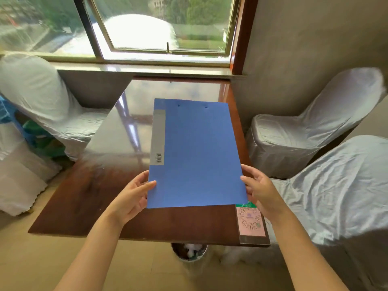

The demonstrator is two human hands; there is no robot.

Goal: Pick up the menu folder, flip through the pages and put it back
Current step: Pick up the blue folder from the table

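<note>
Closed blue folder over a glossy brown worktop, pinched at its near corners by left hand and right hand. Looks light, stiff, smooth; best gripped along side edges. Pink QR card just beside near right corner. Covered chairs flanking, nothing blocking.

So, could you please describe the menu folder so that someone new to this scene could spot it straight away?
Start at the glossy wooden table under the window. Over its near right part a flat blue menu folder is held closed at its near corners by the left hand and right hand. Its grey spine strip with a barcode sets it apart from the pink QR card.
</note>
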